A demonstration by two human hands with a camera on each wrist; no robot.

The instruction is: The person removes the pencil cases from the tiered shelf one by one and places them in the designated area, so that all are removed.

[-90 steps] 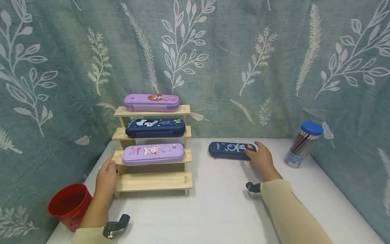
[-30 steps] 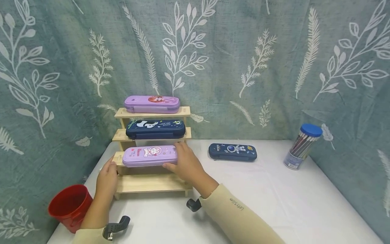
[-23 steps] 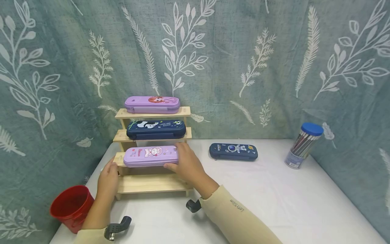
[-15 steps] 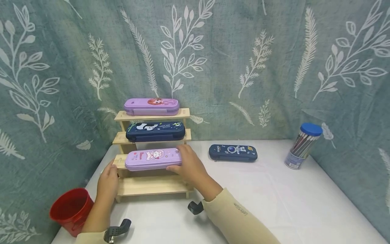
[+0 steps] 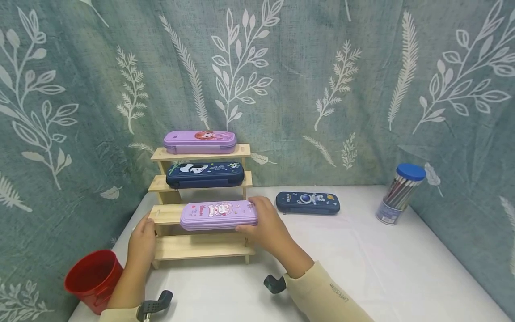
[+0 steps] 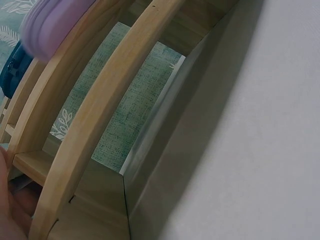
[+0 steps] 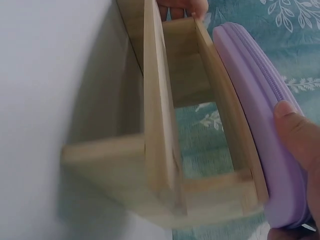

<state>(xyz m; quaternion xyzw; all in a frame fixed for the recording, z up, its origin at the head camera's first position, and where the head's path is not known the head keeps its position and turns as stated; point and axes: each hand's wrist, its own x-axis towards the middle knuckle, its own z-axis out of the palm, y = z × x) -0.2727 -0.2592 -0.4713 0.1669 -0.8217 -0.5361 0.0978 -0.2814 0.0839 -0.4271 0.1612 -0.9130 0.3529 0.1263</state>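
My right hand [image 5: 273,226] grips the right end of a lilac pencil case [image 5: 217,213] with a bunny print, thumb in front. In the head view the case lies over the third tier of a wooden stepped shelf [image 5: 203,247], its right end past the tier's end. In the right wrist view its side lies along a tier edge, and my thumb [image 7: 295,127] presses near the zip. My left hand [image 5: 141,243] holds the shelf's left side, fingers curled at the tier's end. A navy panda pencil case [image 5: 205,175] and a purple pencil case [image 5: 200,142] occupy the upper tiers.
A navy space-print pencil case [image 5: 307,203] lies on the white table [image 5: 322,277] right of the shelf. Farther right stands a clear tub of pencils [image 5: 398,194] with a blue lid. A red bucket [image 5: 94,279] stands beside my left forearm.
My right hand let go of the space-print case, moved left and took hold of the lilac case. It has since slid that case rightward. My left hand stays on the shelf.
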